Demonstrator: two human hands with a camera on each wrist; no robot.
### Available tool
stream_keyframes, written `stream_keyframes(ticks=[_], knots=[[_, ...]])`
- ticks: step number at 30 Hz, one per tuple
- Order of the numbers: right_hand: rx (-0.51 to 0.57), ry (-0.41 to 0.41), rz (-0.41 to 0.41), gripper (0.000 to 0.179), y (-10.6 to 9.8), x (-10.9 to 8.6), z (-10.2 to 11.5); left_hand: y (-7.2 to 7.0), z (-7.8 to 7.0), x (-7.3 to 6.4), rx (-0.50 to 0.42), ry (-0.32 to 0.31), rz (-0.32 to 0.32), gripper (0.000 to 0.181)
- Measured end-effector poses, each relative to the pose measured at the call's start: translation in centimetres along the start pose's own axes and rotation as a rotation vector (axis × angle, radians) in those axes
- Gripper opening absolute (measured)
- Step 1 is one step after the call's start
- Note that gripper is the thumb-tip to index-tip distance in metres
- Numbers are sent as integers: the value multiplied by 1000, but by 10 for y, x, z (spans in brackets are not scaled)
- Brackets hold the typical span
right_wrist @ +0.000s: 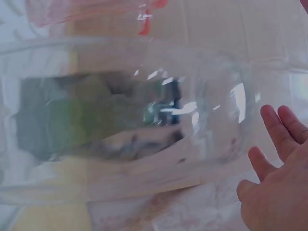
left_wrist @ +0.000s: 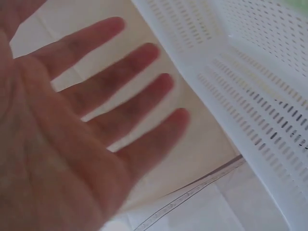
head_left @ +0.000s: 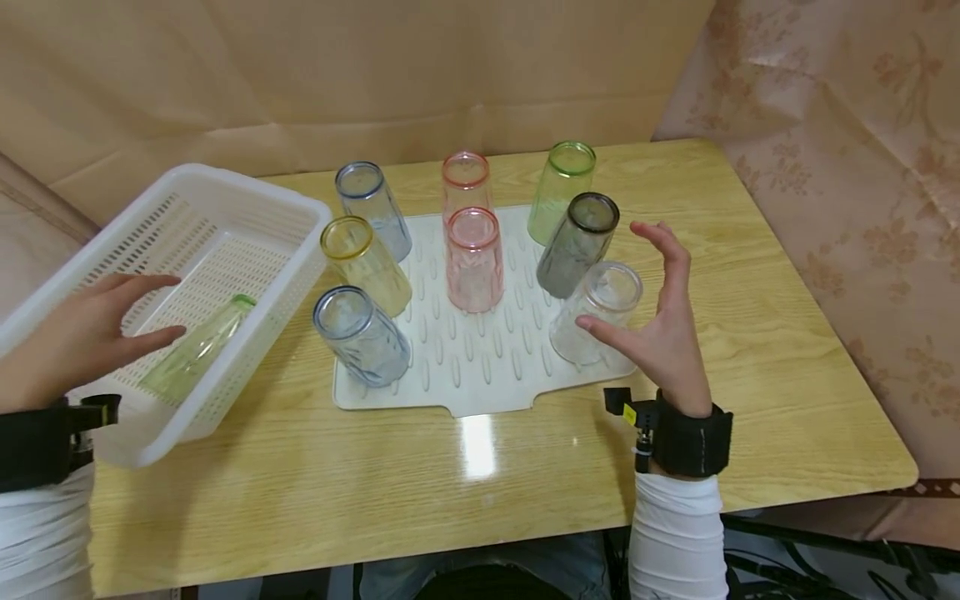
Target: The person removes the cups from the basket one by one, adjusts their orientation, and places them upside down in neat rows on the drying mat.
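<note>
My left hand (head_left: 82, 337) hovers over the white perforated basket (head_left: 303, 221), fingers extended and holding nothing. Beneath it in the basket lies a green glass (head_left: 197, 354) on its side. At the right, my right hand (head_left: 671, 342) is spread beside a clear glass (head_left: 600, 312) with thumb and fingers apart. Whether the thumb touches that glass, I cannot tell. The clear glass stands, seemingly upside down, on the white draining mat (head_left: 457, 387). In the left wrist view the palm and separated fingers (left_wrist: 130, 91) show beside the basket wall.
Other upturned glasses stand on or by the mat: grey (head_left: 577, 246), green (head_left: 561, 192), two pink, one in front (head_left: 475, 262) and one behind (head_left: 467, 183), yellow (head_left: 367, 267), and two blue, near (head_left: 363, 337) and far (head_left: 375, 212). A wooden table (head_left: 525, 492) carries everything; cloth (head_left: 375, 75) hangs behind.
</note>
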State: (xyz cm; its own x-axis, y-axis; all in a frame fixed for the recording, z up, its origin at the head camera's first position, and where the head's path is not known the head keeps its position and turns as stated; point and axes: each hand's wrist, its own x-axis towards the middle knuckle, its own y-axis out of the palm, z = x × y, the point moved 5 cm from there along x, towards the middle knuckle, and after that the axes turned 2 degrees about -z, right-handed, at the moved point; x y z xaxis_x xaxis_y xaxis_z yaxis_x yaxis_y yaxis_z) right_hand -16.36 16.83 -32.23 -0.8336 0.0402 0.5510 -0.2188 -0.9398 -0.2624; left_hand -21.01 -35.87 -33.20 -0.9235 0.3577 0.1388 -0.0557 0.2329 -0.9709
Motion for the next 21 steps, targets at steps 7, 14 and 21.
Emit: stream_keyframes(ticks=[7, 14, 21], knots=[[-5, -28, 38, 94, 11, 5, 23, 17, 14, 12, 3, 20, 143, 53], [-5, -109, 97, 99, 26, 6, 16, 29, 14, 25, -25, -15, 288, 57], [-39, -170, 148, 99, 40, 5, 14, 41, 17, 28, -22, -93, 454, 67]])
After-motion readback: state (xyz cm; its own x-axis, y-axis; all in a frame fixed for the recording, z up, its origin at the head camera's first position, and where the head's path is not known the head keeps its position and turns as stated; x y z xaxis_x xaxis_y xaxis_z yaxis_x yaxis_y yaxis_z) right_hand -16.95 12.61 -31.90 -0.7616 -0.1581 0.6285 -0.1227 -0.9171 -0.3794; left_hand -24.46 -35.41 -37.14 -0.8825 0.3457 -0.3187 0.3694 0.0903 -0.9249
